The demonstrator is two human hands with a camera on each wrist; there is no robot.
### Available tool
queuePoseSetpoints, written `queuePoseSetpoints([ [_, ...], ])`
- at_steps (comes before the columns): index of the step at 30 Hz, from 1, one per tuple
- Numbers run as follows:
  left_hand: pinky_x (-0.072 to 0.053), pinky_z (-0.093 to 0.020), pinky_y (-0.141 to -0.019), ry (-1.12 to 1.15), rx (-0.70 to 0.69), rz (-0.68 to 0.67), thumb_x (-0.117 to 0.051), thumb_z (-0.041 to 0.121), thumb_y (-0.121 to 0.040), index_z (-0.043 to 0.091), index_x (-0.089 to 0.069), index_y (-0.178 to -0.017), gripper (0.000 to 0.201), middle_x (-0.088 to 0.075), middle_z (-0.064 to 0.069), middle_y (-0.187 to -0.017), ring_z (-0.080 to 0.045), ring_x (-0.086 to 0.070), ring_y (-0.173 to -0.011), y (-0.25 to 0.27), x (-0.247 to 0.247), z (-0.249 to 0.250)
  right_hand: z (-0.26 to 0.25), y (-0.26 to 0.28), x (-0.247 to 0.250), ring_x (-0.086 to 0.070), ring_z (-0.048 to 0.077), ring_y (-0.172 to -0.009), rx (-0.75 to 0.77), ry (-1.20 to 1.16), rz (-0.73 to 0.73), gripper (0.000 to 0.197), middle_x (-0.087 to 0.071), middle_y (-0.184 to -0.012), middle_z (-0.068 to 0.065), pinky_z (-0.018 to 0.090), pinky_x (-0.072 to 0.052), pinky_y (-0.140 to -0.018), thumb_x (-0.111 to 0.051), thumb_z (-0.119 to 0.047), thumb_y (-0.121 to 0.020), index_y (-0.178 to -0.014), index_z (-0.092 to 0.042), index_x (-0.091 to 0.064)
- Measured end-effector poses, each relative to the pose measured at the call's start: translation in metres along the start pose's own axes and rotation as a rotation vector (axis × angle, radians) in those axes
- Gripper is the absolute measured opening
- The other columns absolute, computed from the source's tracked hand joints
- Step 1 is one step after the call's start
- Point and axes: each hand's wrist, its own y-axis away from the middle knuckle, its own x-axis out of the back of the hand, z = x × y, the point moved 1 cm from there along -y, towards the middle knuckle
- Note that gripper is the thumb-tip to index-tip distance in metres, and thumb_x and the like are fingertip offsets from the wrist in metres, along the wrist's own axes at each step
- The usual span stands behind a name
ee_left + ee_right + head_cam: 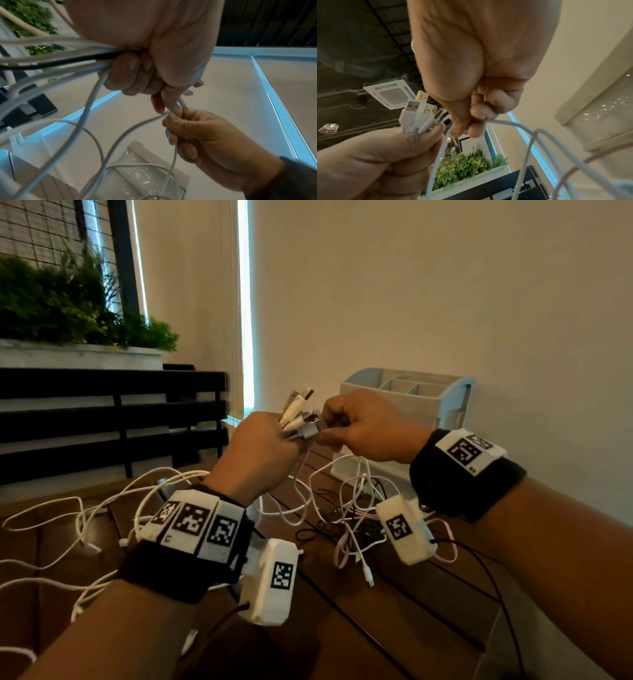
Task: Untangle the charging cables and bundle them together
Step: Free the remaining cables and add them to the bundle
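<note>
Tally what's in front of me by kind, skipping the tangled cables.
Hands: 2, left hand gripping a bundle of USB plug ends, right hand pinching a thin white cable
White marker-tagged wrist camera boxes: 2, left box, right box
Black wrist straps: 2, left strap, right strap
Pale blue-and-white compartment desk organiser: 1
White planter box of green plants: 1
Total: 8

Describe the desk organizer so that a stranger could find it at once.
Look along the beige wall to where it meets the wooden table, just beyond the right hand. The organizer stands there: a pale blue-and-white box with open compartments, unlike the loose cables before it.
</note>
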Motion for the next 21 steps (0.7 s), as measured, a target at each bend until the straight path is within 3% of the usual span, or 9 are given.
queuePoseSetpoints([
  [4,-0.029,-0.019,-0.043,0.005,-0.011,-0.056,-0.072,0.029,-0.084,0.019,-0.058,-0.059,0.031,-0.048,0.004,-0.051,-0.009,-0.039,-0.046,0.004,-0.007,0.003,0.003,0.003,0.003,-0.052,-0.002,-0.04,-0.02,-0.129,0.02,0.015,-0.066,-0.063,0.0,0.007,-0.035,-0.044,-0.065,-0.009,-0.088,-0.076,-0.016,-0.059],
  [7,-0.031,-0.022,-0.044,-0.057,0.021,0.037,-0.067,0.02,-0.086,0.009,-0.065,-0.071,0.019,-0.053,0.0,-0.059,-0.016,-0.048,-0.054,-0.001,0.0,0.0,0.014,0.008,0.004,-0.048,0.002,-0.041,-0.098,-0.084,-0.151,0.009,-0.065,-0.063,0.001,0.015,-0.039,-0.044,-0.067,-0.016,-0.088,-0.081,-0.013,-0.062],
  [9,-0.034,-0.023,-0.045,-0.063,0.057,0.145,-0.066,0.019,-0.086,0.011,-0.063,-0.068,0.02,-0.054,0.001,-0.06,-0.015,-0.051,-0.056,-0.005,0.015,-0.003,0.033,0.012,0.004,-0.048,0.007,-0.044,-0.207,0.002,-0.213,0.01,-0.061,-0.061,-0.003,0.021,-0.041,-0.047,-0.065,-0.019,-0.089,-0.083,-0.012,-0.063],
  [13,-0.032,-0.027,-0.047,-0.108,0.118,0.247,-0.069,0.027,-0.086,0.015,-0.053,-0.063,0.03,-0.052,-0.003,-0.062,-0.016,-0.049,-0.057,-0.011,0.038,-0.01,0.066,0.016,0.014,-0.047,0.012,-0.046,-0.369,-0.156,0.054,0.014,-0.062,-0.07,0.008,0.018,-0.037,-0.04,-0.059,-0.018,-0.094,-0.087,-0.006,-0.058],
  [16,-0.028,-0.026,-0.046,-0.184,0.152,0.246,-0.067,0.026,-0.087,0.016,-0.051,-0.063,0.03,-0.051,-0.003,-0.063,-0.015,-0.046,-0.056,-0.012,0.037,-0.016,0.065,0.018,0.016,-0.05,0.012,-0.048,-0.375,-0.132,0.015,0.013,-0.071,-0.075,0.009,0.018,-0.039,-0.042,-0.059,-0.02,-0.094,-0.087,-0.009,-0.059],
  [21,-0.033,-0.026,-0.05,-0.237,0.19,0.263,-0.065,0.025,-0.087,0.012,-0.058,-0.081,0.016,-0.051,-0.001,-0.067,-0.014,-0.048,-0.06,-0.013,0.041,-0.022,0.06,0.019,0.016,-0.054,0.005,-0.058,-0.347,0.011,0.023,0.023,-0.069,-0.066,-0.001,0.024,-0.039,-0.062,-0.06,-0.036,-0.092,-0.077,-0.018,-0.063],
])
